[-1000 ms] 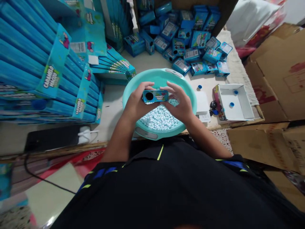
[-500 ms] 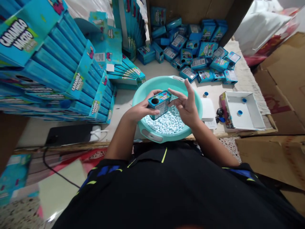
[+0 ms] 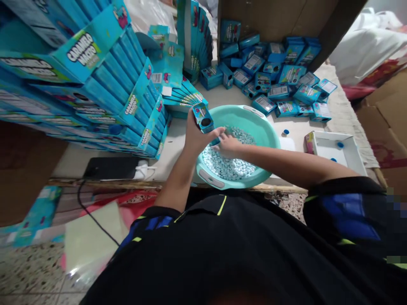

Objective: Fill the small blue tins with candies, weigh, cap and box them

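Observation:
My left hand (image 3: 196, 136) is wrapped round a small blue candy box (image 3: 202, 113), tilted over the left rim of a turquoise basin (image 3: 269, 127). A dark round hole shows in the box's end. Small pale candies (image 3: 232, 168) cover the basin's bottom. My right hand (image 3: 229, 145) is down among them, close to the lower end of the box. Its fingers are partly hidden and blurred, so I cannot see whether they hold candies.
Stacked blue display cartons (image 3: 111, 80) rise on the left. A heap of small blue boxes (image 3: 270, 80) lies behind the basin. On the right stands a white tray (image 3: 327, 146) with blue caps (image 3: 340, 145). A black phone-like slab (image 3: 111, 168) lies near the table's front edge.
My left hand has tipped the candy box and moved it toward the basin's left rim. My right hand has gone from raised beside the box down into the candies. The view has shifted.

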Motion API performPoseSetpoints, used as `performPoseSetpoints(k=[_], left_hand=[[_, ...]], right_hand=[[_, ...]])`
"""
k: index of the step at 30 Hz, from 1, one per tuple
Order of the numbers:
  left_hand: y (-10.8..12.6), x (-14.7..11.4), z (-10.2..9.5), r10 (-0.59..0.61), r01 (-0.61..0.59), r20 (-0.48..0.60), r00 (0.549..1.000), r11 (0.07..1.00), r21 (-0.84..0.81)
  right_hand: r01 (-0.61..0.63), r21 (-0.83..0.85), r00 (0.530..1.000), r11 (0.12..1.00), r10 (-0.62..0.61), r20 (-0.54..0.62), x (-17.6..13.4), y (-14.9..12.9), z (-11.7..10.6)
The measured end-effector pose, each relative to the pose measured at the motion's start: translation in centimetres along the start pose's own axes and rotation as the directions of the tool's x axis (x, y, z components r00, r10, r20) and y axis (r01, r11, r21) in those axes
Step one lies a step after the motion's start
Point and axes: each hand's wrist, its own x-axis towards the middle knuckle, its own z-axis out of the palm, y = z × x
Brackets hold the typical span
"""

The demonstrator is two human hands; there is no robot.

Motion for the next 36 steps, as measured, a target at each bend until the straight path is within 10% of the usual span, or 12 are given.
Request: performPoseSetpoints(k=[5,13,23,32,36], left_hand=[[0.3,-0.4,-0.2,-0.009,0.012,-0.038,0.999,0.998,0.064],[0.9,-0.5,0.3,0.023,-0.026,0.039,0.999,0.998,0.066],[2.2,-0.8,0.0,-0.081,0.072,0.172,0.982,0.996,0.058],[2.5,-0.6,0.3,-0.129,0.113,0.282,0.951,0.991,0.074],[2.5,-0.6,0.6,-0.162,0.127,0.317,0.934,0.983,0.129]], right_hand=[[0.245,-0.018,0.969,0.969,-0.244,0.047,-1.7,-3.7,2.6],[0.502,0.159,0.810,0.850,-0.527,0.257,-7.3,-0.5,-0.8],[0.342,-0.015,0.847,0.939,-0.302,0.437,-9.9,-0.3,-3.5],[0.101,-0.378,0.994,0.920,-0.077,0.078,-7.2,3.2,-5.6],[-0.113,-0.401,0.964,0.909,0.198,0.176,-6.8,3.0,-3.9]])
